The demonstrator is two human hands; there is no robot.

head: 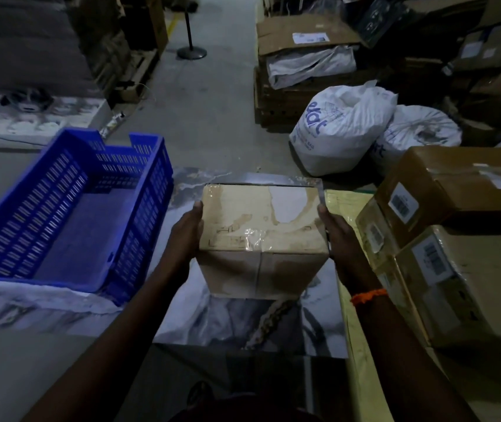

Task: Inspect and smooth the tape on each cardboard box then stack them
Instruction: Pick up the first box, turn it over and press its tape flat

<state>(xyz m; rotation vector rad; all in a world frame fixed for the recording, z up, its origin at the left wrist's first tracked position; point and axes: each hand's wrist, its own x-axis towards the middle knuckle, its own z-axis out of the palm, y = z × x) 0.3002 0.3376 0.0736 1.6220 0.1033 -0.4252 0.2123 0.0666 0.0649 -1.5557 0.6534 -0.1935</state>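
Forearms reach forward; left hand and right hand clasp opposite sides of the cardboard box, thumbs at its top edge; wrinkled tape crosses its top; box over the marbled surface, between blue crate and stacked boxes.

tan cardboard box with glossy clear tape, blue slotted crate, orange wristband, white sacks.

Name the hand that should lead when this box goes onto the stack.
Right, probably. The right hand holds the box on the side facing the stack; the left hand holds the side toward the crate, away from it.
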